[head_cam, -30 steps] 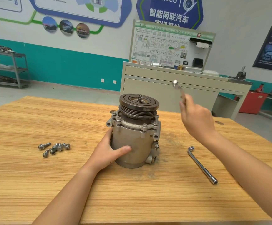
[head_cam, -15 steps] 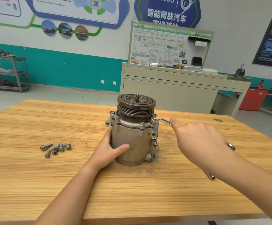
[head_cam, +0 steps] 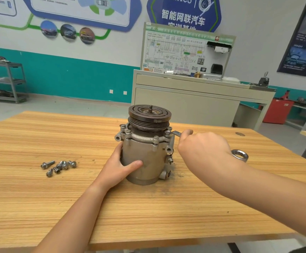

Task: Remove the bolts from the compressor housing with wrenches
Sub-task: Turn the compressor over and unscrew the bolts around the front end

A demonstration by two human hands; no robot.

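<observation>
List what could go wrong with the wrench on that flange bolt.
1. The wrench engages the bolt only at its small end; if it slips, the right hand may strike the compressor housing.
2. The housing stands upright, held only by the left hand; a hard pull could tip it.
3. The loose bolts lie on the open table and could roll off.

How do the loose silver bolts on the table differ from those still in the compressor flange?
The loose silver bolts lie on their sides on the wooden table, shanks showing; the flange bolts stand upright, only heads visible. One flange bolt carries the steel wrench; no loose one does. Both are silver.
</observation>
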